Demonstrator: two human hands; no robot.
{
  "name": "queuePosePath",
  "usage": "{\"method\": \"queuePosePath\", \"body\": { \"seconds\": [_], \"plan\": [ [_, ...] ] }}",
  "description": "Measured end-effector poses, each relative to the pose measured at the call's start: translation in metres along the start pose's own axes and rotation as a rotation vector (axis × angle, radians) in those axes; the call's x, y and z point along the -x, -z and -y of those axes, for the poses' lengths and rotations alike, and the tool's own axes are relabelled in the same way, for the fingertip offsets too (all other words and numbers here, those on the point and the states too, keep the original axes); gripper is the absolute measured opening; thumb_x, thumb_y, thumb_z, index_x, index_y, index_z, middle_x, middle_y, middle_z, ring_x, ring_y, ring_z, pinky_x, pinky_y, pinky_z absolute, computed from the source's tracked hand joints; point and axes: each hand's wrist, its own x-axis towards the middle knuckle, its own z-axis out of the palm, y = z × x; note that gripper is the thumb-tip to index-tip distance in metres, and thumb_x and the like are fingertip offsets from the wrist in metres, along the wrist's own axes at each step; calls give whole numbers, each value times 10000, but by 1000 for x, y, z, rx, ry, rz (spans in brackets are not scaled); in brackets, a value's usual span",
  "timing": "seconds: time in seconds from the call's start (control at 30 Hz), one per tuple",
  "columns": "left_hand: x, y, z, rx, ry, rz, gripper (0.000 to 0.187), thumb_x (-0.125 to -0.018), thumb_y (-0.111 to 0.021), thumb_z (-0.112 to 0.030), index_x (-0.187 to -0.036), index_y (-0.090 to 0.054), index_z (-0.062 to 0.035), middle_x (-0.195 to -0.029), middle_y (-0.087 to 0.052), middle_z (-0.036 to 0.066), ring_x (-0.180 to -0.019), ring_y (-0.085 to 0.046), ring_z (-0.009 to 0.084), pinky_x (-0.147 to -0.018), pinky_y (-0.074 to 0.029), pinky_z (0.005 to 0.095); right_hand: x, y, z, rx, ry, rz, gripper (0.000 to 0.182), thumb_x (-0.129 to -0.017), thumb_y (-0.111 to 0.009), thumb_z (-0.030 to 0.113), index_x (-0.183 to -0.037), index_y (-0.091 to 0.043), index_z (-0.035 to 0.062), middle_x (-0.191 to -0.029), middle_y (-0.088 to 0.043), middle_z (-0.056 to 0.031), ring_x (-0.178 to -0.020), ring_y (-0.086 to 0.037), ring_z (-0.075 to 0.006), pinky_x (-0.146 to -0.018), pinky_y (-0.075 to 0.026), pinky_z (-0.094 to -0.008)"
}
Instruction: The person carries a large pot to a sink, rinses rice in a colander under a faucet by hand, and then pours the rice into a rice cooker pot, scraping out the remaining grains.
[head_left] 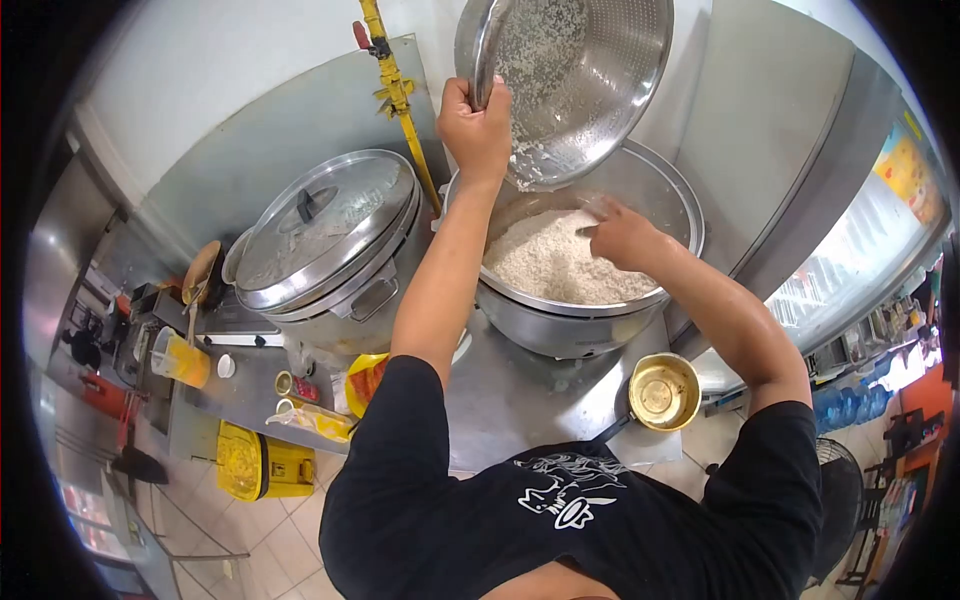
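My left hand (478, 130) is closed on the rim of a metal colander (625, 70), tilted up over a wide pot. Rice grains (540, 50) cling to the colander's inner wall and bottom. My right hand (625, 235) is just above a mound of white rice (560, 265) in the pot, fingers stretched toward the rice and slightly blurred. The pot (570, 330) is large, silver and round, and stands on a metal counter.
To the left stands a lidded metal pot (330, 230). A yellow pipe (400, 105) runs up behind. A small brass-coloured saucepan (665, 392) sits at the counter's right front. Left are a measuring jug (182, 360) and a can (297, 387); a yellow bin (262, 462) stands on the floor.
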Motion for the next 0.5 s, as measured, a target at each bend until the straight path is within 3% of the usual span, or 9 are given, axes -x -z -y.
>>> {"method": "queuePosePath", "body": {
  "seconds": [0.1, 0.13, 0.2, 0.23, 0.27, 0.37, 0.43, 0.5],
  "plan": [
    [0, 4, -6, -25, 25, 38, 248, -761, -675, -142, -690, -470, -22, -562, -456, -18, -538, -385, 63, -488, -356, 252, -26, 3, -2, -132, 207, -424, 298, -817, -552, 206, -1071, -608, 61, -1229, -531, -62, -1241, -422, -197, -1041, -349, -344],
    [-1, 5, -6, -59, 36, 58, 242, -762, -671, -139, -695, -470, -21, -571, -461, -15, -543, -387, 61, -488, -353, 251, -36, 14, -2, -128, 214, -427, 298, -817, -552, 206, -1071, -608, 61, -1229, -531, -62, -1241, -422, -197, -1041, -349, -344],
    [2, 3, -7, -8, 49, 54, 237, -762, -668, -136, -700, -470, -21, -582, -464, -13, -550, -386, 59, -489, -349, 249, -53, 39, -1, 126, 375, -672, 296, -811, -542, 183, -1064, -605, 45, -1216, -536, -53, -1241, -420, -171, -1066, -319, -325],
    [1, 2, -7, 52, 62, 53, 232, -763, -664, -132, -705, -469, -21, -592, -467, -10, -556, -385, 57, -491, -346, 247, -64, 38, -1, 154, 368, -658, 323, -808, -536, 176, -1095, -593, 38, -1264, -512, -50, -1260, -395, -153, -1104, -255, -317],
    [0, 2, -8, 53, 57, 54, 232, -763, -664, -132, -705, -469, -21, -592, -467, -10, -556, -385, 57, -491, -346, 247, -66, 35, 0, 157, 367, -662, 323, -808, -536, 176, -1095, -593, 38, -1264, -512, -50, -1260, -395, -153, -1104, -255, -317],
    [-4, 9, -7, -45, 83, 57, 221, -764, -658, -126, -712, -471, -20, -603, -465, -12, -561, -389, 57, -497, -349, 244, -70, 15, -2, 456, 338, -539, 463, -836, -515, 277, -1224, -528, 23, -1396, -400, -52, -1330, -287, -125, -1134, -161, -317],
    [-7, 13, -3, 10, 72, 75, 215, -766, -657, -120, -713, -473, -23, -610, -462, -19, -564, -393, 54, -504, -351, 238, -67, -62, -16, 120, 258, -232, 496, -859, -514, 357, -1228, -533, 27, -1412, -382, -39, -1350, -251, -139, -1131, -164, -319],
    [-11, 18, -8, 8, 78, 96, 209, -769, -656, -118, -715, -476, -25, -622, -468, -21, -572, -399, 50, -508, -350, 232, -39, -76, -26, 73, 177, 182, 435, -868, -521, 390, -1175, -588, 90, -1370, -435, -40, -1308, -336, -191, -1088, -266, -340]
  ]
}}
